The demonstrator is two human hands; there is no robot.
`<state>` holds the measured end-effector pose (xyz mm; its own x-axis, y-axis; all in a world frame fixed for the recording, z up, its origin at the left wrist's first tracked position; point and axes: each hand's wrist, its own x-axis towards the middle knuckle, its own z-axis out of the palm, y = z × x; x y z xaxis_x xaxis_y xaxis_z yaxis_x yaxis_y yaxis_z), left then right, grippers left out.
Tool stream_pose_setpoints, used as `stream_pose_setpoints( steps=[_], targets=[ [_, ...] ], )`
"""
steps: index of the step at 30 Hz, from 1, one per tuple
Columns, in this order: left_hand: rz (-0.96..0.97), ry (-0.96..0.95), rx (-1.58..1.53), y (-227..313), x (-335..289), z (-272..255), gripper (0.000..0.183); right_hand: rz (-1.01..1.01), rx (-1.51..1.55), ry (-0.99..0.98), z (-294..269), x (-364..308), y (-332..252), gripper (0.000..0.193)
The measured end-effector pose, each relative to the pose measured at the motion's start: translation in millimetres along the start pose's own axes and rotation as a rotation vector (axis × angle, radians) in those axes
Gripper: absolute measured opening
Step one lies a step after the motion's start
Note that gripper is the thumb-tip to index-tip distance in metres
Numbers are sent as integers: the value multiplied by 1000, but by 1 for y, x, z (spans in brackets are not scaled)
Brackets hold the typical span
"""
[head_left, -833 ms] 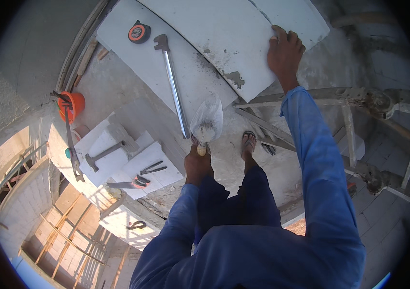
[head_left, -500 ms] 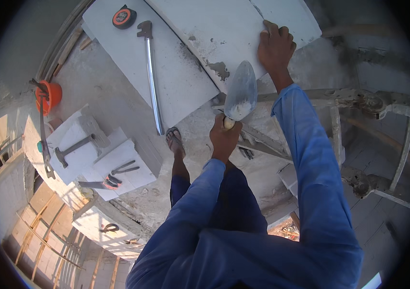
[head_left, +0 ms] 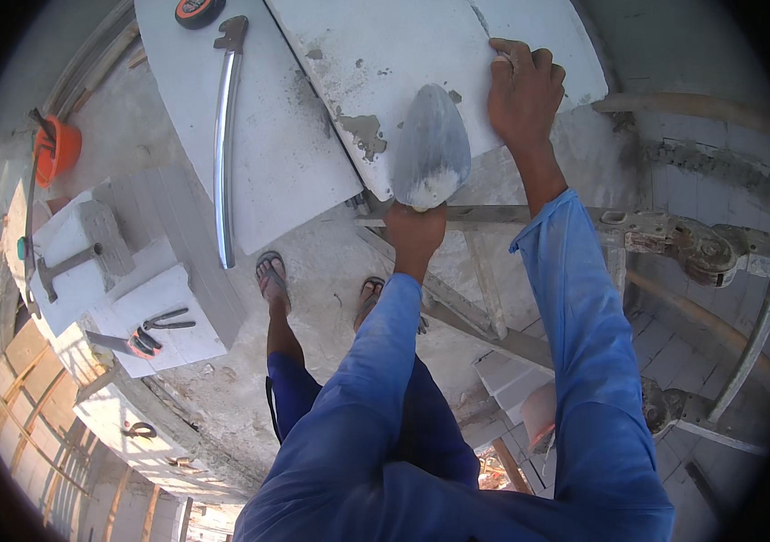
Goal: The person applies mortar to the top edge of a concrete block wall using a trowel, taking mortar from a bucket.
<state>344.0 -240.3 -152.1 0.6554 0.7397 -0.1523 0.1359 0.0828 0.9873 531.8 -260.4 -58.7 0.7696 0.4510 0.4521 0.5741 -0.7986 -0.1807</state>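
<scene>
My left hand (head_left: 415,237) grips the handle of a trowel (head_left: 432,135), its broad grey blade pointing away from me with pale mortar near the handle end. Beneath the blade lies a large white slab (head_left: 358,36) with smears of grey mortar (head_left: 363,135). My right hand (head_left: 528,98) rests at the slab's right part, fingers curled and pinched beside a thin dark seam (head_left: 478,16). What the fingertips hold, if anything, is too small to make out. Left of the slab, a metal bar with a hammer-like head (head_left: 226,135) lies on another white slab (head_left: 182,99).
A tape measure (head_left: 197,9) sits at the far left slab. White blocks (head_left: 191,316) at left carry a hammer (head_left: 67,269), pliers (head_left: 166,321) and a red-handled tool (head_left: 139,343). An orange bucket (head_left: 61,149) stands beyond them. A mortar-crusted metal ladder (head_left: 674,244) lies at right.
My view has shifted, so the slabs and tools appear farther left. The trowel has moved slightly and its blade now points straighter ahead. My right hand stays at the seam.
</scene>
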Motion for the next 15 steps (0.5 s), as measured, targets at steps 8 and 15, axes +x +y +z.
stream_pose_setpoints(
  steps=[8,15],
  targets=[
    [-156,22,58,-15,-42,-6,27,77,33,-48,-3,-11,0,30],
    [-557,-161,604,-19,-177,-104,37,126,44,-68,-11,-3,-4,30]
  ],
)
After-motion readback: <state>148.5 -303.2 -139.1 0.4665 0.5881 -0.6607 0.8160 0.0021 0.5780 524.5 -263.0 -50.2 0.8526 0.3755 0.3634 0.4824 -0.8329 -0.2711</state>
